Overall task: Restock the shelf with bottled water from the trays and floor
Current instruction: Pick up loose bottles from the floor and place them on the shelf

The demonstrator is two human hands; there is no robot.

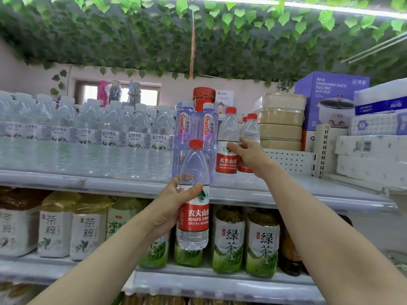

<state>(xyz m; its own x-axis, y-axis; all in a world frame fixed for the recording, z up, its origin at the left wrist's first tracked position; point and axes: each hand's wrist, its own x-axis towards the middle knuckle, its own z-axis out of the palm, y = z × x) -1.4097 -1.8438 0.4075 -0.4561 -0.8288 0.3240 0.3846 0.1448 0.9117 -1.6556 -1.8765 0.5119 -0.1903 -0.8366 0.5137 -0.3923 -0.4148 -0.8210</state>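
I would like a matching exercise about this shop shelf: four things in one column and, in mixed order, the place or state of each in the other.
Things
A. left hand
B. right hand
C. Ganten bottles
D. green tea bottles

Places or states
1. standing on the lower shelf
2. standing on the upper shelf, left of the red-capped bottles
3. grips a Nongfu Spring bottle in front of the shelves
4. grips one of the red-capped bottles on the upper shelf

Pairs: A-3, B-4, C-2, D-1
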